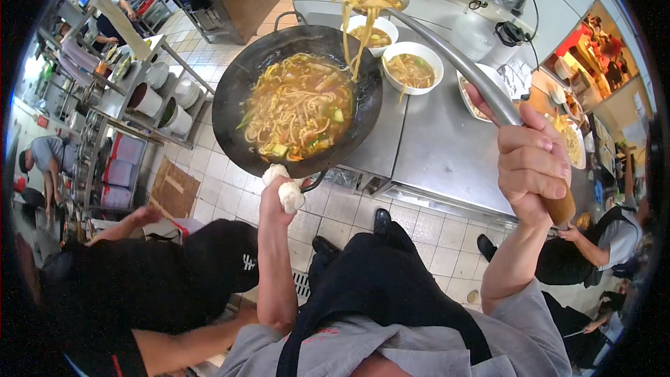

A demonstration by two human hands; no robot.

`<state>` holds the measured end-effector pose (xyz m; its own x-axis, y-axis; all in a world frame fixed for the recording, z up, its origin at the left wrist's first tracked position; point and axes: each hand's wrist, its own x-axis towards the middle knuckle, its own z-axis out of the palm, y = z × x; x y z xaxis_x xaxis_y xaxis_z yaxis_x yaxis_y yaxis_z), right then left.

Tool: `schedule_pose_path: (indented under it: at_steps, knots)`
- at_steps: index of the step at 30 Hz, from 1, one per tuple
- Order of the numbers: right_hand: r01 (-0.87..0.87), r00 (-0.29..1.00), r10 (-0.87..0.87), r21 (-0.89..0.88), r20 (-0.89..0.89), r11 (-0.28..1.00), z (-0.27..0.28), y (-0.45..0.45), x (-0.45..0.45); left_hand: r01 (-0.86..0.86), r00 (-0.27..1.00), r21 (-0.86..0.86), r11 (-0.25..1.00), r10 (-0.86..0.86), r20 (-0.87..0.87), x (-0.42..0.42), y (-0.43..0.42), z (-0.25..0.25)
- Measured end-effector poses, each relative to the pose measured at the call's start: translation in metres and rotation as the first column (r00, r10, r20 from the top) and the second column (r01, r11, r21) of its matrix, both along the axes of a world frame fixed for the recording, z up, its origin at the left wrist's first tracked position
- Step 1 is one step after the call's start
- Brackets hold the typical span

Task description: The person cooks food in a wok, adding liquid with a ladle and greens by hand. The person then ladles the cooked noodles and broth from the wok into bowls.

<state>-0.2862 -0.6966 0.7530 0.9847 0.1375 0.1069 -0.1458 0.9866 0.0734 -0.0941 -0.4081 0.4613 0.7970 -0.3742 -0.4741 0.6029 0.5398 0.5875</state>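
- Ladle (457, 63) in our right hand (534, 160): the fingers are curled tightly round the wooden end of its handle, leaving no gap.
- Our left hand (273, 202) is clenched on a bunched white cloth (291, 197) at the near edge of the wok (230, 112), beside the near loop handle (315, 182). The cloth hides too much for us to tell how firmly the metal is held.
- The ladle's long axis is what matters most: it slants forward and leftward from our right hand, over the counter (453, 146), so its filled scoop sits far from that hand, near the bowls and the wok's far right side.
- Noodle strands (346, 35) hang from the scoop between the wok and the bowls; we cannot tell whether their lower ends touch the wok.
- The wok lies straight ahead of our left hand, the nearer of the two, and carries noodles in brown sauce with vegetables (300, 105).
- To its right, the near white bowl (439, 73) and the far white bowl (394, 28) stand close together, both with food inside.
- Farther right, a plate of food (578, 157) rests near the counter's edge.
- Beyond our left side stands a person in black (167, 265).
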Motion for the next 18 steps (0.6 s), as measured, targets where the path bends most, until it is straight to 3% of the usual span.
schedule_pose_path:
  at_steps: [13, 16, 18]
  knots:
    - [0.136, 0.985, -0.139, -0.04, -0.101, 0.99, -0.041, -0.066, 0.001, -0.041, 0.998, 0.055, 0.998, 0.044, -0.041, -0.006, -0.007, 0.019]
    - [0.155, 0.963, -0.196, -0.214, -0.185, 0.964, -0.065, -0.087, 0.004, -0.037, 0.998, 0.08, 0.996, 0.041, -0.047, -0.006, -0.005, 0.017]
    - [0.118, 0.926, -0.265, -0.459, -0.27, 0.881, -0.089, -0.099, 0.003, -0.006, 0.999, 0.077, 0.997, 0.01, -0.048, -0.004, -0.002, 0.013]
